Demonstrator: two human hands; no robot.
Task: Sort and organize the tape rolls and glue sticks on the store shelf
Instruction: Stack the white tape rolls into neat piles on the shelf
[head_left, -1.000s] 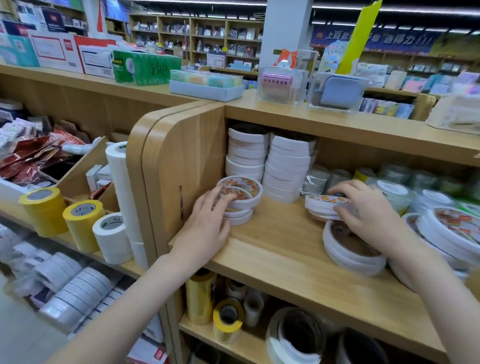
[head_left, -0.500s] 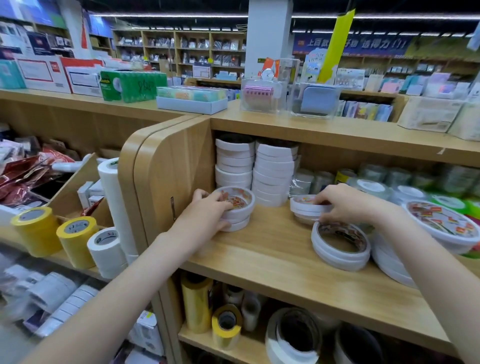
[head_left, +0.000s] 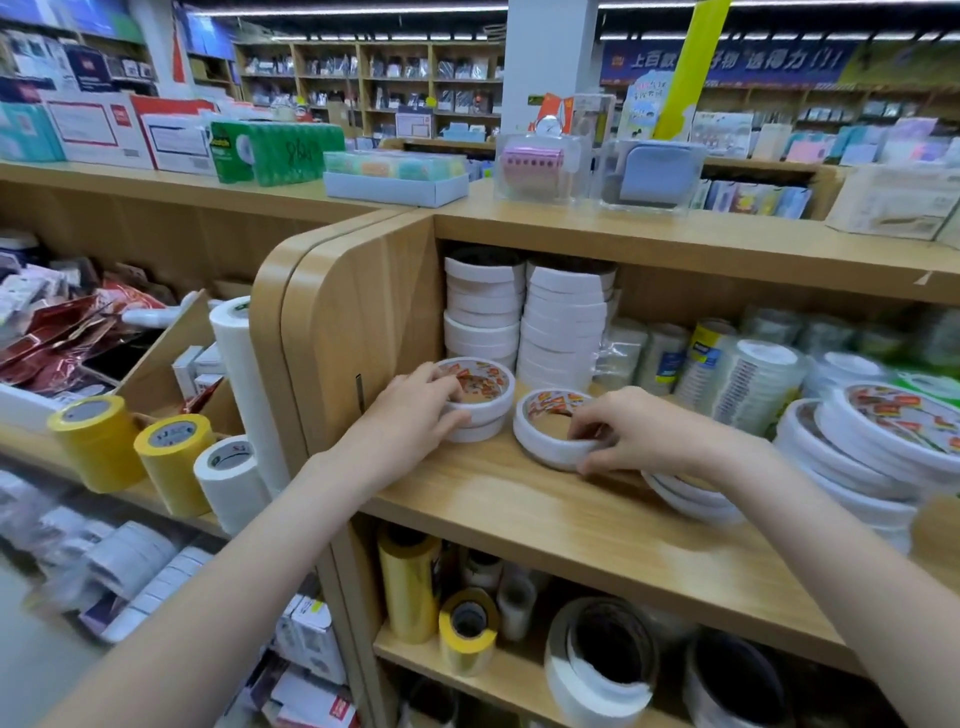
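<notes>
We see the shelf (head_left: 519, 499) in light wood grain, smooth with a slight sheen. White tape rolls (head_left: 566, 322) upper centre look matt, papery. Yellow tape rolls (head_left: 98, 441) at left are glossy plastic. Clear boxes (head_left: 540, 166) on top are shiny plastic.

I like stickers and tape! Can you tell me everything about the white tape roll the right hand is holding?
The white tape roll is a flat, wide ring lying on its side on the wooden shelf. Its top rim carries a red and yellow printed label, and the brownish inner core shows through the hole. The right hand grips its near edge with curled fingers. It sits just right of the small stack of similar rolls, which the left hand holds.
</notes>
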